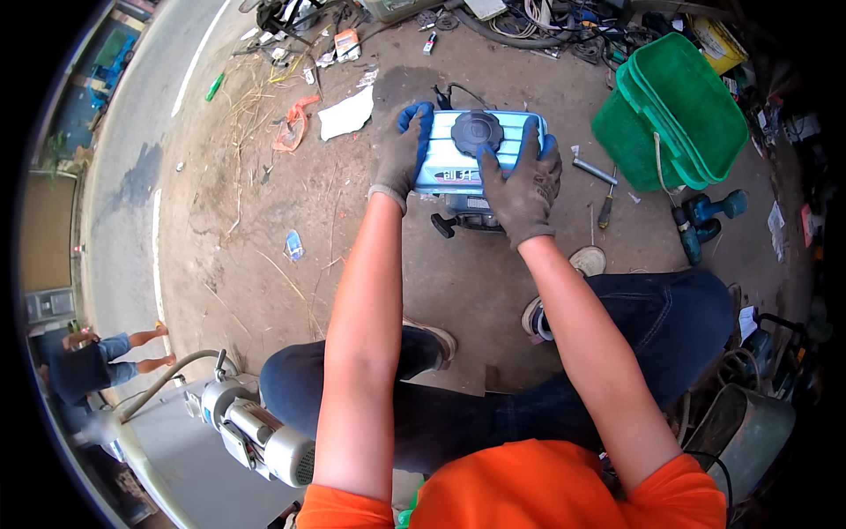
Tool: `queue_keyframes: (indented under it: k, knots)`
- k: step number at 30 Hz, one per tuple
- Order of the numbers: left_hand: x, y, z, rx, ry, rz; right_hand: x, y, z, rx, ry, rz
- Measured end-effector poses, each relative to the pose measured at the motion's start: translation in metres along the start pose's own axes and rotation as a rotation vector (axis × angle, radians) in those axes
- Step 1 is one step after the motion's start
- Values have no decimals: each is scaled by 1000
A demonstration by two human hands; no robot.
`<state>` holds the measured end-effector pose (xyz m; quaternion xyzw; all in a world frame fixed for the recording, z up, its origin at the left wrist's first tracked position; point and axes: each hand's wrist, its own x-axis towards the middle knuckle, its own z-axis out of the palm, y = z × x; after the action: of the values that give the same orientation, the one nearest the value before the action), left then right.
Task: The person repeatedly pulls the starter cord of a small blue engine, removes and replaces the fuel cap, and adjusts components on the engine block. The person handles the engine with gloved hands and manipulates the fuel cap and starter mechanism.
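Note:
In front of me on the ground stands a small engine point(473, 210) with a light blue metal fuel tank point(441, 159) on top. A round black fuel cap point(477, 133) sits on the tank. My left hand point(404, 157), in a grey-and-blue work glove, is closed round the tank's left side. Gloved alike, my right hand point(526, 185) grips the tank's right side, its thumb lying on the top near the cap. A black pull-start handle point(443, 226) sticks out at the engine's near left. The engine's underside is hidden.
To the right stand nested green buckets point(630, 115), with a metal tube point(595, 170), a screwdriver point(606, 210) and a cordless drill point(702, 225) nearby. Cables and scrap point(546, 26) line the back. An electric motor point(256, 432) is at lower left; a person point(88, 363) is by the road.

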<state>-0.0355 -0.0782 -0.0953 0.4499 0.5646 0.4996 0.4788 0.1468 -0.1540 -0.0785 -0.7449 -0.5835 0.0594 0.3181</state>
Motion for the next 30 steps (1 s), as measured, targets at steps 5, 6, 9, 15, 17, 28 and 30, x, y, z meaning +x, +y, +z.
queue_keyframes:
  k: [5,6,9,15,17,28,30]
  knots:
    - [-8,-12,-17,55,119,-13,21,5,15,122,65,-159]
    - [-14,-16,-20,-15,174,-38,35,6,19,182,51,-206]
    - [-50,-18,-6,-142,327,-28,100,13,44,290,-196,-353]
    - [-103,2,48,-208,550,-55,153,-48,82,-76,-257,-535]
    - [-100,-1,37,23,452,-31,160,-69,70,-193,-378,-500]
    - [9,98,-17,841,108,54,98,-22,19,365,-591,-49]
    - [26,82,-9,1004,68,295,74,-31,19,237,-566,-150]
